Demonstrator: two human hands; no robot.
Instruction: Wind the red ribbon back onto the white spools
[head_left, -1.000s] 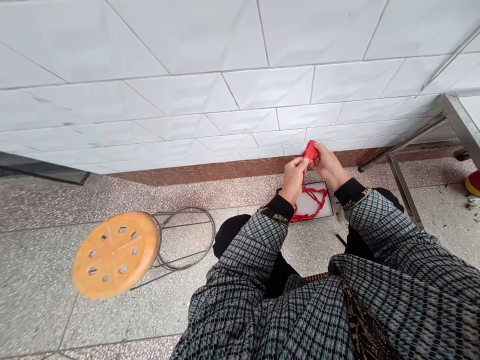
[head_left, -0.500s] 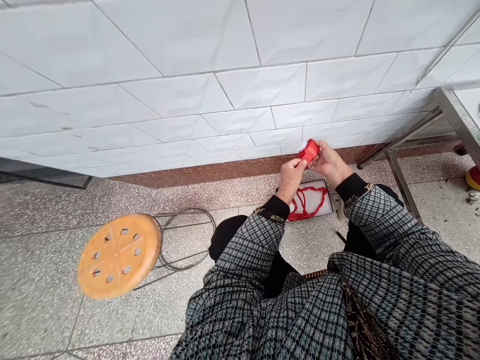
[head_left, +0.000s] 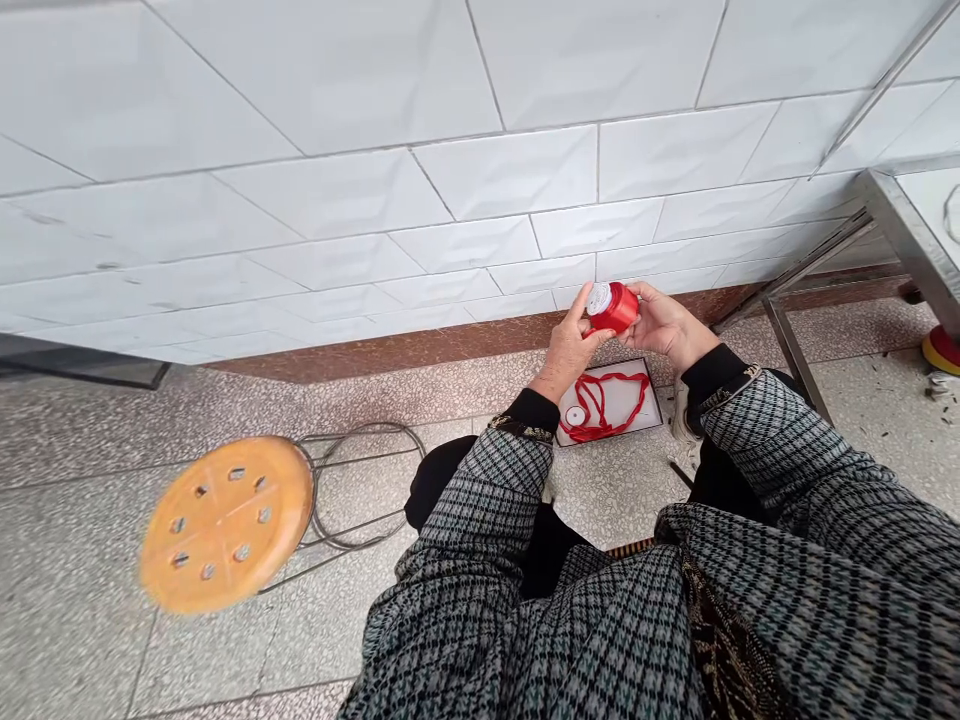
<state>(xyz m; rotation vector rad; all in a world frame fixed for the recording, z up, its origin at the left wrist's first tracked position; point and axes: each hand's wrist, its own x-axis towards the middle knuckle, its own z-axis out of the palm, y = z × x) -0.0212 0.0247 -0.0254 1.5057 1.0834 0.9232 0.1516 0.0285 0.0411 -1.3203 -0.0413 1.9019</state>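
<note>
Both my hands hold a red ribbon spool up in front of the tiled wall. My left hand pinches its white-labelled end from the left. My right hand wraps round it from the right. Below them, on the floor, lies a white box lid or tray with loose red ribbon and a second small spool in it. I am seated, with checked sleeves and dark trousers showing.
An orange round stool with holes lies tipped on the floor at left, its wire legs behind it. A metal table frame stands at right. A red and yellow object sits at the far right edge.
The spool has turned in my hands, so its white-labelled end now faces me. The ribbon no longer hangs from my hands and lies in the tray. The view has shifted slightly.
</note>
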